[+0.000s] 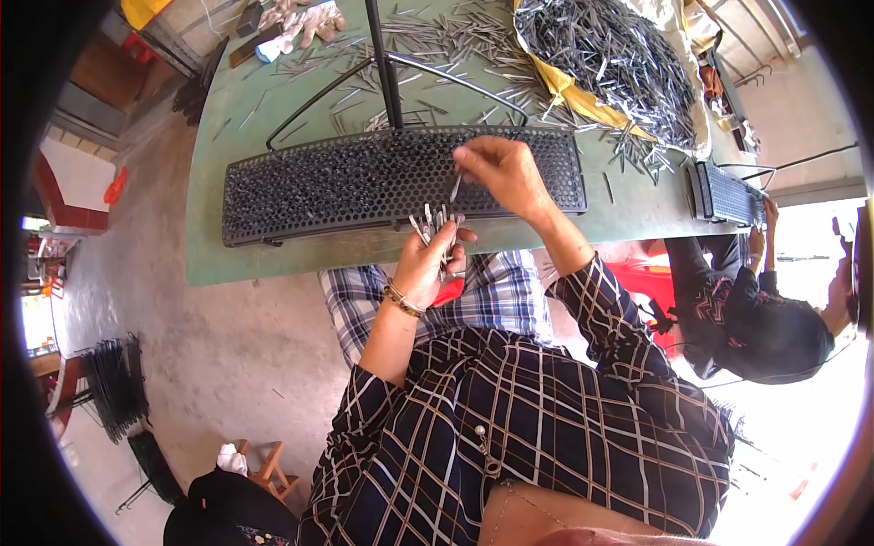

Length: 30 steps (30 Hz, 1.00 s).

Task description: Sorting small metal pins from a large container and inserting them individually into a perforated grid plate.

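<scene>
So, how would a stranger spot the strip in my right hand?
On the green table sits a long black tray. Over its right half, your right hand pinches a thin strip, pointing down. It's held singly, unlike the bunch in your left hand.

The green counter [205,241] carries a perforated tray [562,170] along its near edge, loose strips [446,41] scattered behind, a strip-heaped sack [574,95] back right, gloves [316,23] back left, and a second tray [726,195] rightmost.
</scene>
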Each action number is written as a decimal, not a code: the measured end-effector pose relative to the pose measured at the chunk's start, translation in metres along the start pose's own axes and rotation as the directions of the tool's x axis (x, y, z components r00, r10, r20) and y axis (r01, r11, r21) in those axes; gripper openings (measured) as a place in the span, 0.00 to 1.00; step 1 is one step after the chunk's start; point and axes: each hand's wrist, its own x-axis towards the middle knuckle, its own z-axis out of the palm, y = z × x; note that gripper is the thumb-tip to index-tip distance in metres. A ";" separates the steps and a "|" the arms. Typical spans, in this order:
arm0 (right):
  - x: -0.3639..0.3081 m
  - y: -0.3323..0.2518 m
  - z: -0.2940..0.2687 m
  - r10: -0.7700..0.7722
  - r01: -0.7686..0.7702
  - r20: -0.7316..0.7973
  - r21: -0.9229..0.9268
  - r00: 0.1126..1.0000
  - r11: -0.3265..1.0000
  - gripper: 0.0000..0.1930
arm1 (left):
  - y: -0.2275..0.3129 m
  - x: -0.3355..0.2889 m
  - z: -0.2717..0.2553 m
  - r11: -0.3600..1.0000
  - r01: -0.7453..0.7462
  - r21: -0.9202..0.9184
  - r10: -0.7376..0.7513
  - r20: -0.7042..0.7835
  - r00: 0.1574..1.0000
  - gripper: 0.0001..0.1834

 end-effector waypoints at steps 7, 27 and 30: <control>0.023 0.006 0.015 -0.394 0.314 -0.211 -0.328 0.895 0.891 0.09 | -0.006 0.007 -0.001 1.000 0.025 -0.013 -0.025 -0.018 1.000 0.11; 0.021 0.018 0.021 -0.699 0.494 0.000 -0.708 0.715 0.505 0.10 | -0.005 0.001 -0.009 0.986 0.070 -0.154 -0.065 0.035 0.997 0.10; -0.002 0.010 0.010 -0.399 0.313 -0.066 -0.511 0.915 0.801 0.12 | -0.003 0.001 -0.007 0.986 0.033 -0.164 -0.032 0.008 0.999 0.11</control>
